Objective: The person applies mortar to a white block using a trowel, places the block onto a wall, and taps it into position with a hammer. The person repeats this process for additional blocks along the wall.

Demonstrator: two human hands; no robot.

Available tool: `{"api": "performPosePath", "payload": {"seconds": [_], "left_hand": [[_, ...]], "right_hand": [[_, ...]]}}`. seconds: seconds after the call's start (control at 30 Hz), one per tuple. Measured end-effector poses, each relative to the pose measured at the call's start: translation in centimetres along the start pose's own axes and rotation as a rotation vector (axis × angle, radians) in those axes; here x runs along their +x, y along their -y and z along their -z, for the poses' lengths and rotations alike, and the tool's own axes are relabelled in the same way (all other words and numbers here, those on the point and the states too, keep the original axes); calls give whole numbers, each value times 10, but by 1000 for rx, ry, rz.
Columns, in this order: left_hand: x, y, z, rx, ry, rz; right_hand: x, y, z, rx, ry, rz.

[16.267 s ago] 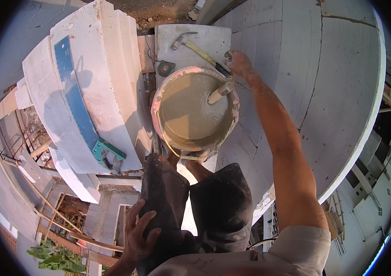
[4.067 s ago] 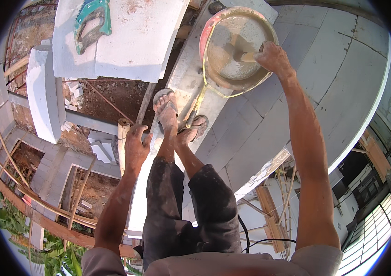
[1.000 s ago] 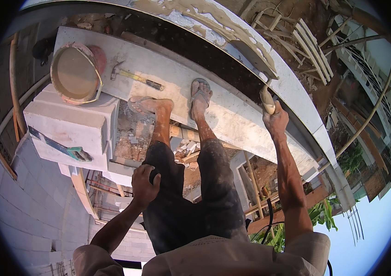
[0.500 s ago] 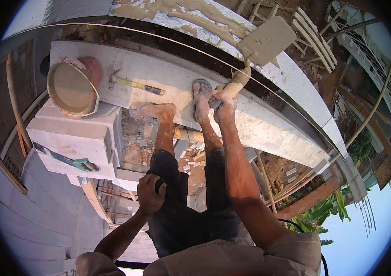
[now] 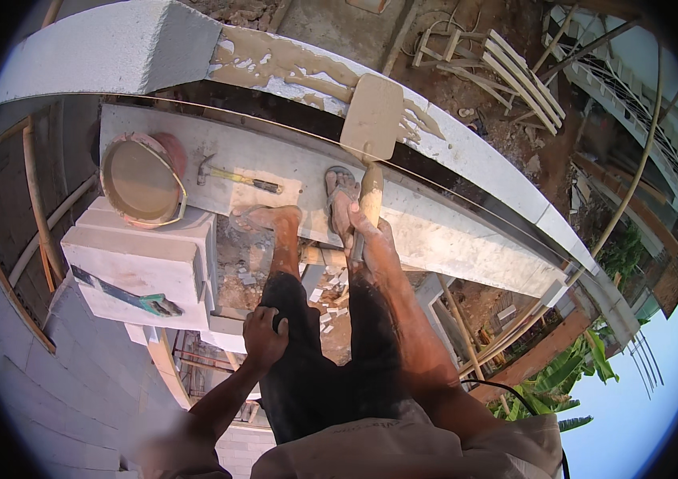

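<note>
My right hand [image 5: 372,239] is closed around the wooden handle of a trowel [image 5: 373,117]. The trowel's broad rectangular blade, coated in grey-brown mortar, lies over the top edge of the pale block wall [image 5: 506,184]. Wet mortar [image 5: 279,64] is spread unevenly along that wall, left of the blade, with a little to its right. Close to my knee, my left hand [image 5: 264,337] curls around a small black rounded thing, mostly hidden by the fingers. A taut string [image 5: 275,130] runs along the wall's near side and passes by the trowel's neck.
On the pale platform [image 5: 466,239] under my feet stand a mortar-filled bucket [image 5: 141,177] and a yellow-handled hammer [image 5: 237,176]. A green-handled handsaw [image 5: 127,294] lies on stacked blocks [image 5: 135,254] at left. Rubble shows below a gap between platform and blocks. Wooden slats [image 5: 524,80] lie beyond the wall.
My right hand has drawn the trowel left and nearer to me, its blade turning more upright along the wall. The view has shifted. My left hand stays by the knee.
</note>
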State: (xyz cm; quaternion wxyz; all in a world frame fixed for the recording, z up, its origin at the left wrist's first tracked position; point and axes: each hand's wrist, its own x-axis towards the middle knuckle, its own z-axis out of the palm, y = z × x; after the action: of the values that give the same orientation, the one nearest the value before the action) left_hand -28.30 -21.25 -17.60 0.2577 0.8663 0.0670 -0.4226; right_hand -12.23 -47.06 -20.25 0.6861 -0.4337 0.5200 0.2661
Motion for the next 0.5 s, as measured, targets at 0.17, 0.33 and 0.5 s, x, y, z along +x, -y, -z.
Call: {"api": "performPosePath", "payload": {"seconds": [0.17, 0.33, 0.5], "left_hand": [[1, 4, 0, 16, -4, -28], [-1, 5, -4, -23, -10, -33], [-5, 9, -16, -153, -54, 82]], "right_hand": [[54, 106, 5, -125, -117, 8], [80, 134, 60, -154, -367, 141], [43, 90, 85, -362, -269, 391]]}}
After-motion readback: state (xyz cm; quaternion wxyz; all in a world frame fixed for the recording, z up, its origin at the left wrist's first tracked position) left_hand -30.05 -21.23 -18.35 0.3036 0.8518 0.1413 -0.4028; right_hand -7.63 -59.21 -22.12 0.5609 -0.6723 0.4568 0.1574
